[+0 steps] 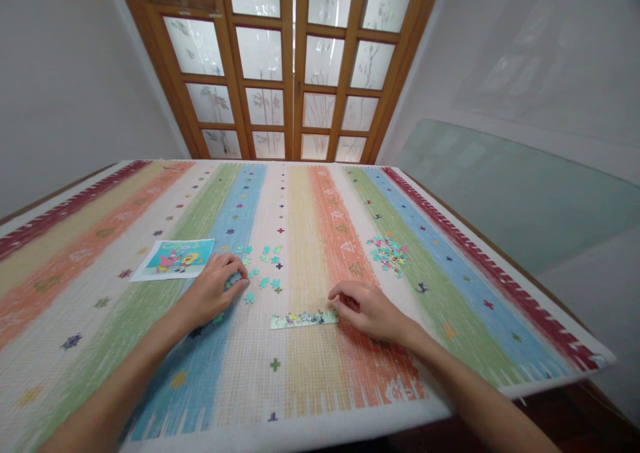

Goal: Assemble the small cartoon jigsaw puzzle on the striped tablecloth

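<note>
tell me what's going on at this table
A person's left hand is among loose teal jigsaw pieces, beside a printed cartoon picture. Their right hand is at the right end of a narrow strip of jigsaw pieces. Whether either hand grips anything is unclear. A mixed pile of jigsaw pieces lies farther off to the right.

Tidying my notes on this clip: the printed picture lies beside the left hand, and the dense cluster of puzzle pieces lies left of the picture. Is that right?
Not quite: the dense cluster of puzzle pieces lies right of the printed picture, as the head view shows. The picture does lie beside the left hand.
</note>
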Available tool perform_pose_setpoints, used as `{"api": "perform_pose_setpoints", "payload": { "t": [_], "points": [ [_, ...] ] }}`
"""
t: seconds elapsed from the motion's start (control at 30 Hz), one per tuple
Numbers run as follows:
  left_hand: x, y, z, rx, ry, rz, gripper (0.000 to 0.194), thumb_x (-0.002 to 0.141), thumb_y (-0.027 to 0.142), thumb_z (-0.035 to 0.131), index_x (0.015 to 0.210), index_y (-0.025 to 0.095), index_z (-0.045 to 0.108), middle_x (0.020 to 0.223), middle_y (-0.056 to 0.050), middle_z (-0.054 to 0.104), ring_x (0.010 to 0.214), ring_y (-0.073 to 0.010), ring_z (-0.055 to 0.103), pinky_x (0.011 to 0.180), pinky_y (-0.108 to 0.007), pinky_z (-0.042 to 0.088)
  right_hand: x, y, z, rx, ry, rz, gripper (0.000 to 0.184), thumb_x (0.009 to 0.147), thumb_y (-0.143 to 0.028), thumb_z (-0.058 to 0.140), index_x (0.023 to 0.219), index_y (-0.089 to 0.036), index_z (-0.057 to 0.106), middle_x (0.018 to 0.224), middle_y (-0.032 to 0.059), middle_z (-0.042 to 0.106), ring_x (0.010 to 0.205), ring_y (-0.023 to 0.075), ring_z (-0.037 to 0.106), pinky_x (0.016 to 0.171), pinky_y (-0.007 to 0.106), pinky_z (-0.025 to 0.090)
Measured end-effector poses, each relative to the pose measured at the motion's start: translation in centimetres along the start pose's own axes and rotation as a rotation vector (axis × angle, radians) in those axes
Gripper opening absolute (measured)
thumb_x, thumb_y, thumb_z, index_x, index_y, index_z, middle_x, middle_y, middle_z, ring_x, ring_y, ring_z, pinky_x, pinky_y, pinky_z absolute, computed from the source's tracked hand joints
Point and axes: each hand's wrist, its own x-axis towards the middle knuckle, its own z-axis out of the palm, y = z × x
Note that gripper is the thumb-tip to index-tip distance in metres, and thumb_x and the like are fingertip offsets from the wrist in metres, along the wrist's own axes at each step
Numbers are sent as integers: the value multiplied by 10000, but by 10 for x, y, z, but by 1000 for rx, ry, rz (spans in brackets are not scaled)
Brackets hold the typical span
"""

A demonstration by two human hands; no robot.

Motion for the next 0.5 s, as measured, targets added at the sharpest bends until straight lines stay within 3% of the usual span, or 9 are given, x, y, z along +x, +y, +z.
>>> {"api": "perform_pose_setpoints", "payload": {
  "t": [0.13,0.2,0.27,0.37,0.5],
  "points": [
    [2,27,-1,-185,-4,-57,221,946,414,566,900,213,646,898,-29,671,855,-212,597,835,-374,481,0,-2,0,36,26,-25,102,951,-186,554,924,-173,651,747,5,606,665,132,509,660,271,375],
    [1,44,3,-385,-41,-129,232,947,422,579,912,205,654,826,-16,682,758,-182,615,728,-321,500,0,-4,-1,80,54,-48,115,973,-235,560,948,-174,654,773,9,605,683,132,515,660,267,385],
    [0,61,11,-570,-64,-148,225,920,414,621,899,194,664,842,-26,699,787,-181,643,737,-319,521,-1,-6,-2,140,77,-66,141,985,-292,574,972,-178,656,808,11,608,688,127,517,652,261,397],
    [-4,82,25,-761,-134,-172,204,900,385,652,905,184,684,801,-32,705,720,-171,648,673,-309,531,-2,-11,-3,257,42,-69,179,985,-350,593,1004,-183,654,873,21,632,692,118,533,636,250,416],
    [-8,96,35,-856,-247,-189,207,880,388,671,901,186,710,815,-52,730,732,-183,665,704,-336,548,-4,-18,1,349,-35,-71,212,976,-383,615,1045,-187,659,924,25,653,692,111,538,642,247,432]
  ]
}}
